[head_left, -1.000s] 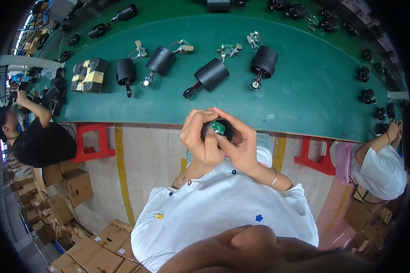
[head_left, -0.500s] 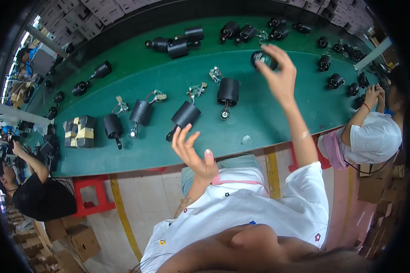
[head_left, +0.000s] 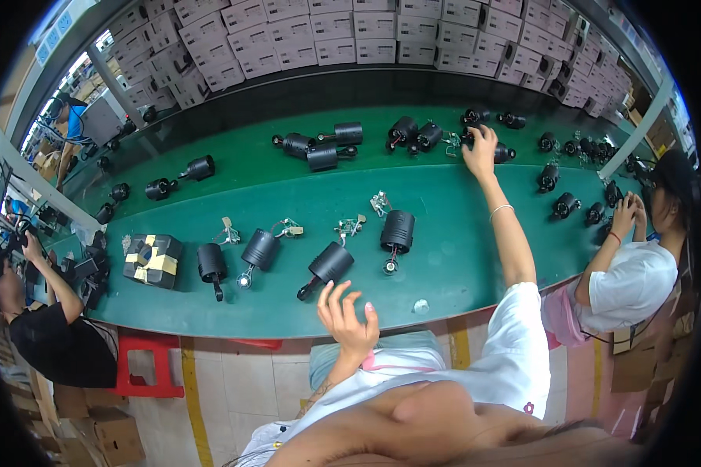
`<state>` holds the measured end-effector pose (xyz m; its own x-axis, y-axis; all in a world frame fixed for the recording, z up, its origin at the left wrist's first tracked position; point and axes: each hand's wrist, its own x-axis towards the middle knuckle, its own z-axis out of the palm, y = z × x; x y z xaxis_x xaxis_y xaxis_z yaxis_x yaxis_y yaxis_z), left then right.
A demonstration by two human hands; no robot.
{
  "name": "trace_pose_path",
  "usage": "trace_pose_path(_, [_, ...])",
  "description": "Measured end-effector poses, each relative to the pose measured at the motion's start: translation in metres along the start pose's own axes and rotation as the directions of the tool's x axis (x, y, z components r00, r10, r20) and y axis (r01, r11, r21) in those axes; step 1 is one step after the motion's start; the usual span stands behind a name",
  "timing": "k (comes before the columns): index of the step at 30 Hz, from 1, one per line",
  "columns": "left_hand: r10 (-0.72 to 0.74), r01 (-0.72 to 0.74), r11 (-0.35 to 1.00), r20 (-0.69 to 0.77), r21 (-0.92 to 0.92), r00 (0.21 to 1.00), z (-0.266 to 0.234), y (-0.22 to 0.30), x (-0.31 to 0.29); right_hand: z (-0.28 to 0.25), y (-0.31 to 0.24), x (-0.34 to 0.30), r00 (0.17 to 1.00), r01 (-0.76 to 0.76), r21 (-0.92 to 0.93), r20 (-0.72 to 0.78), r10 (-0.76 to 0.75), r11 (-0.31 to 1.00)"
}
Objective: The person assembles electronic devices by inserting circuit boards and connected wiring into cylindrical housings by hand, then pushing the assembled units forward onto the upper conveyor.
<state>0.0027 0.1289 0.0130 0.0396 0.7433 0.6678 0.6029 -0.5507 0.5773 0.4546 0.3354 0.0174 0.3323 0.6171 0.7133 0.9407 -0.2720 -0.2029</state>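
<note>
Far out over the back of the green table, my right hand (head_left: 481, 149) bends its fingers down on a black cylindrical housing (head_left: 506, 153), which it partly hides. My left hand (head_left: 349, 317) is at the front edge, fingers apart and slightly curled, nothing in it. Just above those fingertips lies a ribbed black housing (head_left: 331, 263), its small circuit board (head_left: 350, 226) wired to the far end. Another ribbed housing (head_left: 397, 232) stands to its right, with a round light-coloured piece (head_left: 390, 266) hanging from its near end. Two more wired housings, one of them here (head_left: 261, 249), lie leftward.
A black foam block (head_left: 153, 261) with yellow tape sits at the left. Several black housings (head_left: 323, 156) line the back strip, before stacked white boxes (head_left: 335, 39). A co-worker (head_left: 631, 257) works at the right; another person (head_left: 54, 319) is at the left by a red stool (head_left: 152, 366).
The view has tilted up, showing more of the boxes. My right hand has carried the black housing farther back and slightly right. My left hand stays near the front edge, still holding nothing.
</note>
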Motion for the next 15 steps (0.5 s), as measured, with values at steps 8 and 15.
trace_pose_path(8, [-0.037,0.037,0.999,-0.010,-0.007,0.999,-0.002,0.001,0.001,0.029,-0.082,0.020,0.967,0.026,0.325,0.231,-0.106,0.945])
trace_pose_path(15, [-0.009,0.003,0.993,-0.053,-0.116,0.999,-0.006,0.000,-0.005,-0.023,-0.093,0.005,0.996,0.041,0.384,0.054,-0.067,0.923])
